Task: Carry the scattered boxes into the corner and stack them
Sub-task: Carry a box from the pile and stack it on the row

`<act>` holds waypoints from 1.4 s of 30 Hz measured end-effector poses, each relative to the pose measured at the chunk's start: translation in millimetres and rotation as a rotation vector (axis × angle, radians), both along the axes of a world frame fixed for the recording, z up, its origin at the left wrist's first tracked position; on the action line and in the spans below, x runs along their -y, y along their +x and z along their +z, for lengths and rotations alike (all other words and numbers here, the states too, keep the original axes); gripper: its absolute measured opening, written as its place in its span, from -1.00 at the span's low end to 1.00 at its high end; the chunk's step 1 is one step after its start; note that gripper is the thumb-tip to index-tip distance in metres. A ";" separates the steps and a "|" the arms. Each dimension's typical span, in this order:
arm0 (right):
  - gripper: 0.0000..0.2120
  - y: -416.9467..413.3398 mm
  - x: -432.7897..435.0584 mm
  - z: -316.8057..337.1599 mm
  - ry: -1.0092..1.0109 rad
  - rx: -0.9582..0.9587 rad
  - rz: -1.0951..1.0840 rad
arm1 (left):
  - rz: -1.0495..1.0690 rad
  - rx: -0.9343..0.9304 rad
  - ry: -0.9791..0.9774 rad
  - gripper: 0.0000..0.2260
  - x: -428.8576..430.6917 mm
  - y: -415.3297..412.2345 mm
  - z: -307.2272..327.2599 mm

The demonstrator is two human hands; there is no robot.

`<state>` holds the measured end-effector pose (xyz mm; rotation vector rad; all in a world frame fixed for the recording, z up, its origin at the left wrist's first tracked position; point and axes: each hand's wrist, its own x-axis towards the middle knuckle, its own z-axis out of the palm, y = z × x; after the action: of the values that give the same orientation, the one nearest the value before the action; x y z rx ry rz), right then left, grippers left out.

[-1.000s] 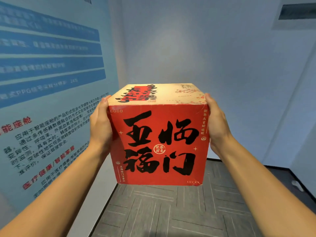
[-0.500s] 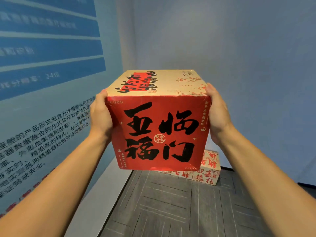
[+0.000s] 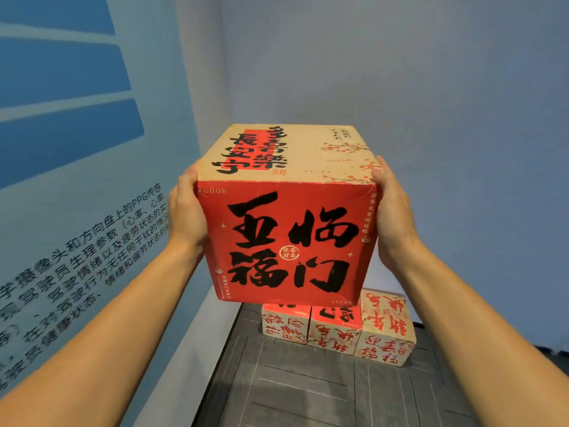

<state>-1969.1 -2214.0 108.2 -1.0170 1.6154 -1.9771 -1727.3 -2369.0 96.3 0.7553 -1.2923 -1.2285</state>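
Note:
I hold a cardboard box (image 3: 286, 238) with a red front, large black characters and a tan top, up in the air at chest height. My left hand (image 3: 184, 211) presses its left side and my right hand (image 3: 392, 211) presses its right side. Below and beyond it, three smaller tan and red boxes (image 3: 337, 329) sit side by side on the floor against the far wall, near the corner. The held box hides their upper left parts.
A blue wall with printed text (image 3: 92, 241) runs along the left and meets a plain grey wall (image 3: 400, 87) at the corner. Grey carpet tiles (image 3: 308, 389) cover the floor. A pale baseboard strip (image 3: 191, 349) lines the left wall.
The view has moved closer to the corner and tilted down. The row of boxes on the floor has come into sight under the held box. My grip is unchanged.

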 end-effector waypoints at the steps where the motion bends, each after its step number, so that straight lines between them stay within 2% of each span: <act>1: -0.57 -8.4 17.1 -6.1 0.002 0.013 0.010 | -0.009 -0.006 0.000 -0.58 17.6 -11.0 -7.0; 6: -0.57 -65.3 104.0 -43.8 0.041 0.085 -0.012 | -0.045 0.026 0.036 -0.54 105.5 -71.4 -39.2; 12: -0.56 -122.5 196.6 -94.7 0.167 0.157 -0.057 | -0.039 0.065 0.084 -0.60 192.2 -132.7 -84.1; 14: -0.56 -139.0 222.8 -119.1 0.199 0.183 -0.087 | -0.049 0.072 0.112 -0.55 221.8 -149.8 -110.8; 18: -0.60 -164.6 275.1 -184.8 0.278 0.212 -0.147 | -0.090 0.067 0.155 -0.48 280.7 -179.7 -190.2; 23: -0.58 -189.0 334.5 -299.9 0.321 0.294 -0.224 | -0.110 0.069 0.216 -0.54 337.0 -211.2 -308.8; 29: -0.56 -207.5 383.3 -438.0 0.320 0.352 -0.298 | -0.069 0.196 0.272 -0.47 386.2 -237.8 -431.3; 32: -0.55 -221.7 397.3 -496.8 0.329 0.351 -0.308 | -0.075 0.217 0.312 -0.45 401.8 -249.3 -489.0; 34: -0.55 -231.1 402.8 -532.2 0.329 0.341 -0.308 | -0.086 0.208 0.298 -0.50 406.7 -256.7 -527.6; 42: -0.50 -254.6 405.9 -669.0 0.360 0.270 -0.248 | -0.095 0.145 0.252 -0.47 396.3 -273.8 -665.9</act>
<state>-2223.6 -2619.8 -560.8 -0.4136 1.9163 -1.7818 -2001.1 -2765.3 -569.6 0.9880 -1.3174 -1.4535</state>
